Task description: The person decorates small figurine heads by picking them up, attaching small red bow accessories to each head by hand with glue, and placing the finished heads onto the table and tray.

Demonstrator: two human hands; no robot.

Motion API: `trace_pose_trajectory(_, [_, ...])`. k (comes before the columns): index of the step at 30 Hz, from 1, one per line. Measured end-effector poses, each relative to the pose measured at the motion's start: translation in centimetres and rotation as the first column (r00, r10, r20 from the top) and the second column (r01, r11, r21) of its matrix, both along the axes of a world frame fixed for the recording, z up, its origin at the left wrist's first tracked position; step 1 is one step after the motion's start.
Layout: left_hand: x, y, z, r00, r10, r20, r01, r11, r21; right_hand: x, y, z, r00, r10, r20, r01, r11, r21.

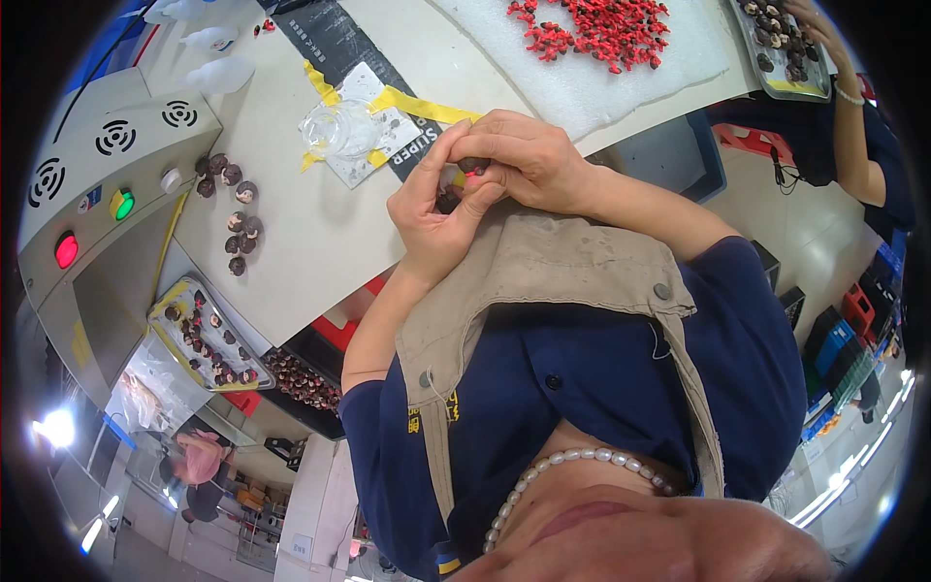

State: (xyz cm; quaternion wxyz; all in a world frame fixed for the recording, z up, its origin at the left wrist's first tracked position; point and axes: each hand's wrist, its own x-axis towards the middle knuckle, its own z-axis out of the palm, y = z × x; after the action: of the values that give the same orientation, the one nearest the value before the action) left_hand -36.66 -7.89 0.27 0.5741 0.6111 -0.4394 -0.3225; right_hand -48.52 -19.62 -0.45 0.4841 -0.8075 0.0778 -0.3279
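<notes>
Both my hands meet in front of my chest, over the near edge of the white table [320, 242]. My right hand [531, 160] pinches a small dark round part [472, 166] with a red bit on it between thumb and fingertips. My left hand [430, 218] curls beneath it; its fingertips touch the same part. A second dark piece [448, 202] sits in the left palm. A beige apron bib [553, 262] lies just under the hands.
A clear round dish [339, 128] is taped down with yellow tape. Several dark round parts [235, 209] lie loose, and more fill a tray [170, 296]. Red pieces [601, 27] cover white foam. Another person's hand [822, 29] works at a tray [797, 87]. A grey machine [92, 184] stands left.
</notes>
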Motion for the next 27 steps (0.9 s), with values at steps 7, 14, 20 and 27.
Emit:
trace_pose_trajectory(7, [-0.04, 0.02, -0.11, 1.000, 0.002, -0.002, -0.002, 1.000, 0.002, -0.05, 0.01, 0.05, 1.000, -0.002, -0.004, 0.002, 1.000, 0.004])
trace_pose_trajectory(14, [-0.11, -0.03, 0.16, 1.000, 0.004, -0.004, -0.004, 1.000, 0.012, -0.07, 0.03, -0.02, 1.000, -0.008, -0.004, 0.008, 1.000, 0.004])
trace_pose_trajectory(20, [-0.11, 0.03, -0.02, 1.000, 0.004, -0.009, -0.004, 1.000, 0.005, -0.02, 0.06, -0.09, 1.000, -0.006, 0.009, 0.006, 1.000, -0.001])
trace_pose_trajectory(27, [-0.09, -0.12, 0.02, 1.000, 0.004, -0.004, -0.004, 1.000, -0.008, -0.01, 0.02, -0.05, 1.000, -0.014, 0.000, 0.014, 1.000, 0.003])
